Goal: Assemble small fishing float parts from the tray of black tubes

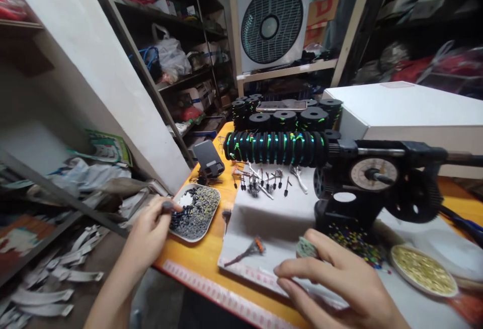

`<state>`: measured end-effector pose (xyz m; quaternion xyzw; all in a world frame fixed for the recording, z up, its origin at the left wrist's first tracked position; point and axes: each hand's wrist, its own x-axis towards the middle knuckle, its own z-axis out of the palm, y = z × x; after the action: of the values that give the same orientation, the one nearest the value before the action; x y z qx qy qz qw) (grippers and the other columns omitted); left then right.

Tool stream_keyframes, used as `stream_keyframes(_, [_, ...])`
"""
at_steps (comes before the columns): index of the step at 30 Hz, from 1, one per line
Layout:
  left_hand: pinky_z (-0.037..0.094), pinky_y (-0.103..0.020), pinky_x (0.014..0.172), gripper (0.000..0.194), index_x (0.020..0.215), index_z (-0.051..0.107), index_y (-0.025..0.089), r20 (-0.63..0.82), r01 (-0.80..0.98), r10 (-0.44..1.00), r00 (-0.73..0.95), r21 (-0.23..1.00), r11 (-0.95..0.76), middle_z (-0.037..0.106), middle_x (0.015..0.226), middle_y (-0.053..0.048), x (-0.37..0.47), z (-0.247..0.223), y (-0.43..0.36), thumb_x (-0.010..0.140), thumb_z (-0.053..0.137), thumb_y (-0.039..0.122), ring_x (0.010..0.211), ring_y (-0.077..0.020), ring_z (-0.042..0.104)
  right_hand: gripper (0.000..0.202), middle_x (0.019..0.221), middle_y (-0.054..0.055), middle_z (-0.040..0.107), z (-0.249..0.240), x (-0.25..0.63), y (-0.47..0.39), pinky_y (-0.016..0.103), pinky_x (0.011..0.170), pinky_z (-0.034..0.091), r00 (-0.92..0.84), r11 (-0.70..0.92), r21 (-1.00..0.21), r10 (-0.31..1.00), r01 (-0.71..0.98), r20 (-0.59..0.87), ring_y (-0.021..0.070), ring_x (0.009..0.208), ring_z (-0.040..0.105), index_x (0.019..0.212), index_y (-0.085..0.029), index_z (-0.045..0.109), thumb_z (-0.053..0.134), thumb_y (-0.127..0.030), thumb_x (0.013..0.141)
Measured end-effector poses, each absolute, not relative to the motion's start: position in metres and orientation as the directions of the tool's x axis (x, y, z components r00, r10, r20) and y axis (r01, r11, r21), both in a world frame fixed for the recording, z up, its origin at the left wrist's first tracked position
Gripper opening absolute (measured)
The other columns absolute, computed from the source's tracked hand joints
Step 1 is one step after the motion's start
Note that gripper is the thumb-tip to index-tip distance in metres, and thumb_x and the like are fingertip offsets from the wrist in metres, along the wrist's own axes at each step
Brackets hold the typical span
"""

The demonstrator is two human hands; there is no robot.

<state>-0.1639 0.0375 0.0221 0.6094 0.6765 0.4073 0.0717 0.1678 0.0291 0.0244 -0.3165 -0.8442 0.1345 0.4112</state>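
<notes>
My left hand (151, 226) is at the near left edge of a white tray (199, 237) filled with small dark and yellowish pieces (194, 218). Its fingers are bunched at the pieces, with a dark band on one finger; what they pinch cannot be made out. Over the white board (260, 218), my right hand (335, 278) hovers with fingers loosely curved and a little apart. A greenish wrap or lump (306, 248) shows at its index fingertip. Left of that hand lies a dark-handled brush-like piece (247, 251) with an orange spot.
Behind the board stands a black winding machine (373, 173) holding a row of black foam spools (277, 148). Beads (354, 243) and a dish of golden pieces (424, 271) lie right. A phone (281, 106) rests on more spools; a dark stand (209, 158) is beyond the tray.
</notes>
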Motion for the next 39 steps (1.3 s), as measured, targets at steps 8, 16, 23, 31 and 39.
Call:
stream_keyframes(8, [0.052,-0.042,0.083,0.013,0.092,0.069,0.016,0.251,0.890,0.968,0.010,0.439,-0.123,0.069,0.095,-0.006,-0.145,0.025,0.083,0.093,0.059,0.023,0.089,-0.0226,0.067,0.018,0.067,0.003,0.058,0.019,0.169,0.032,0.027,0.054,0.048,-0.462,0.780,-0.491,0.625,0.387,0.629,0.0191,0.063,0.063,0.088,-0.023,0.068,0.054,-0.012,0.089])
stream_keyframes(16, [0.055,-0.046,0.084,0.020,0.109,0.066,0.018,0.098,0.932,0.977,0.191,0.295,-0.212,0.069,0.114,-0.008,-0.143,0.027,0.107,0.093,0.062,0.030,0.097,-0.0233,0.067,0.019,0.066,0.003,0.059,0.019,0.169,0.032,0.027,0.053,0.048,-0.465,0.783,-0.492,0.622,0.381,0.630,0.0175,0.059,0.061,0.087,-0.022,0.068,0.054,-0.010,0.089])
stream_keyframes(23, [0.051,-0.042,0.080,0.010,0.085,0.066,0.017,0.181,0.924,0.981,0.074,0.357,-0.136,0.067,0.087,-0.002,-0.142,0.036,0.097,0.090,0.063,0.025,0.083,-0.0208,0.064,0.017,0.066,0.002,0.059,0.020,0.167,0.034,0.027,0.056,0.048,-0.453,0.764,-0.532,0.645,0.365,0.616,0.0174,0.062,0.061,0.085,-0.021,0.069,0.056,-0.010,0.087])
stream_keyframes(31, [0.038,-0.026,0.052,0.013,0.075,0.063,0.021,0.179,0.547,0.978,-0.109,0.832,-0.092,0.058,0.065,0.002,-0.076,0.030,0.046,0.083,0.064,0.031,0.056,-0.0157,0.052,0.015,0.065,0.001,0.059,0.022,0.165,0.029,0.027,0.057,0.048,-0.359,0.703,-0.620,0.711,0.349,0.604,0.0158,0.061,0.060,0.080,-0.021,0.069,0.059,-0.010,0.084])
stream_keyframes(39, [0.026,-0.016,0.039,0.040,0.061,0.062,0.019,-0.221,-0.516,0.975,0.001,0.835,0.189,0.048,0.058,0.005,0.010,-0.002,0.004,0.059,0.088,0.049,0.043,-0.0048,0.032,0.018,0.071,-0.001,0.060,0.023,0.164,0.025,0.025,0.063,0.048,-0.353,0.599,-0.760,0.788,0.253,0.504,0.0126,0.067,0.057,0.072,-0.020,0.051,0.053,-0.004,0.078])
